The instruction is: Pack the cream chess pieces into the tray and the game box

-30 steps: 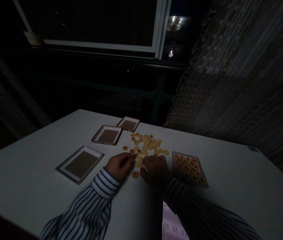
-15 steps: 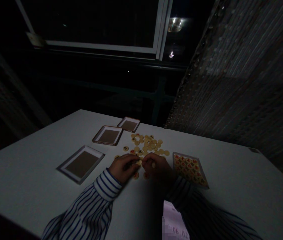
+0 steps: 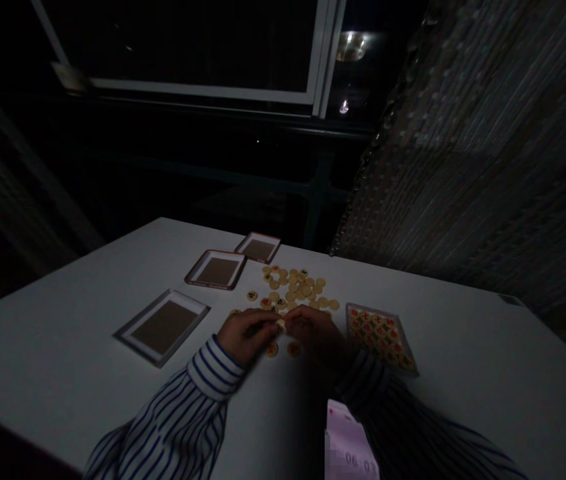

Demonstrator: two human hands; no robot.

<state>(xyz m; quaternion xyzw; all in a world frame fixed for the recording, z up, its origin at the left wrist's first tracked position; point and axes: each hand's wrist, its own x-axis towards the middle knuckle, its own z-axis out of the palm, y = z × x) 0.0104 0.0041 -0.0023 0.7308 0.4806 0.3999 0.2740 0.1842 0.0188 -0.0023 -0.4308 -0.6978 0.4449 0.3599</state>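
My left hand (image 3: 243,335) is closed in a pinch, thumb and fingers on a small pale xiangqi piece (image 3: 281,325). The fingertips of my right hand (image 3: 317,331) meet the same piece from the other side, its fingers curled and in shadow. Two red-marked xiangqi pieces (image 3: 293,349) lie on the table just below the fingers. Beyond my hands spreads a loose heap of round wooden xiangqi pieces (image 3: 305,291), mostly blank side up, a few showing red or black characters. To the right, a shallow tray (image 3: 397,320) holds rows of red-marked pieces.
On the left of the white table (image 3: 63,313) lies a grey-rimmed tray (image 3: 135,330). Two brown-edged trays, a nearer one (image 3: 193,277) and a farther one (image 3: 273,252), stand behind it. A lit phone (image 3: 345,433) is beside my right forearm. A bead curtain (image 3: 463,167) hangs at the right.
My right fingers have closed in on the piece at my left fingertips. A pale piece that showed within my right hand is out of sight. The trays and heap look unchanged.
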